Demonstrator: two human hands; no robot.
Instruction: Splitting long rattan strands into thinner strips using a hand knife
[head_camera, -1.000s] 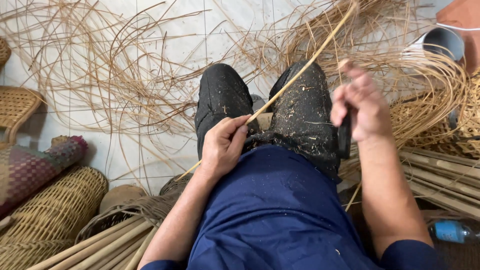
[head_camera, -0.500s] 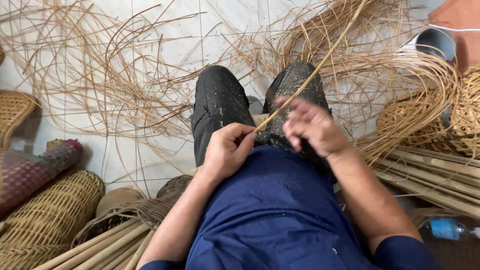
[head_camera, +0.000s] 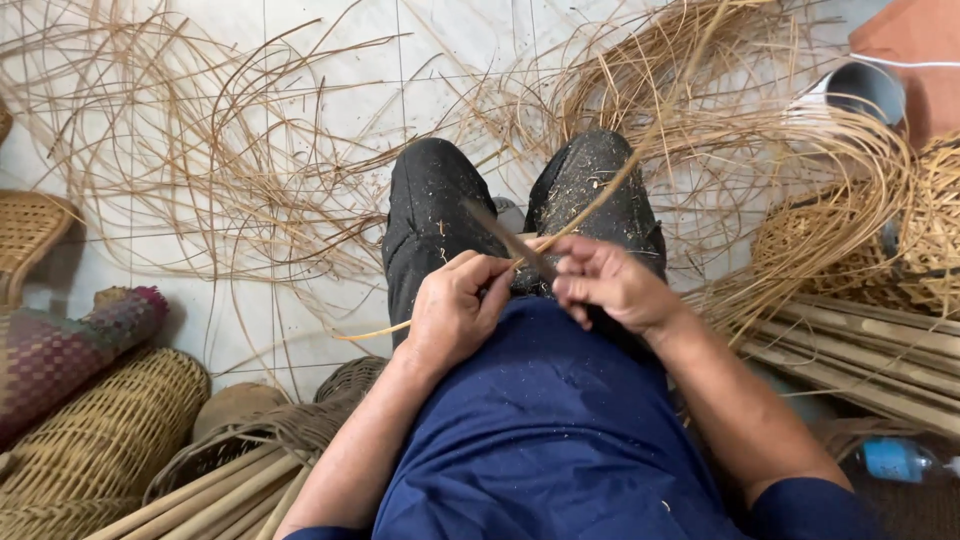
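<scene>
1. White tiled floor (head_camera: 300, 60), seen from above; seated person's knees in dark, dust-flecked trousers (head_camera: 430, 220) at centre.
2. Loose cane shavings (head_camera: 200, 170), pale and curled, spread in a wide arc over the tiles ahead of the knees; a denser coil lies upper right.
3. Left hand (head_camera: 455, 315): fingers curled and pressed together, thumb on top, pinching a thin cane strip (head_camera: 610, 185) just above the lap.
4. Cane strip: runs from the left hand's grip up and away to the right over the right knee; a tail of it shows below the left hand, toward the floor.
5. Right hand (head_camera: 605, 285): fingers closed around the handle of a dark knife (head_camera: 510, 240), whose blade slants up-left across the strip, touching it beside the left thumb.
6. Progress, as judged: the quantity of shavings suggests much trimming done; the bundle of uncut cane rods (head_camera: 860, 350) at right looks yet to be worked.
7. Woven baskets (head_camera: 100, 440), lower left, finished or part-finished; cannot tell which.
8. Striped woven roll (head_camera: 70, 350), left edge.
9. Plastic bottle (head_camera: 900, 462), lower right, lying on its side.
</scene>
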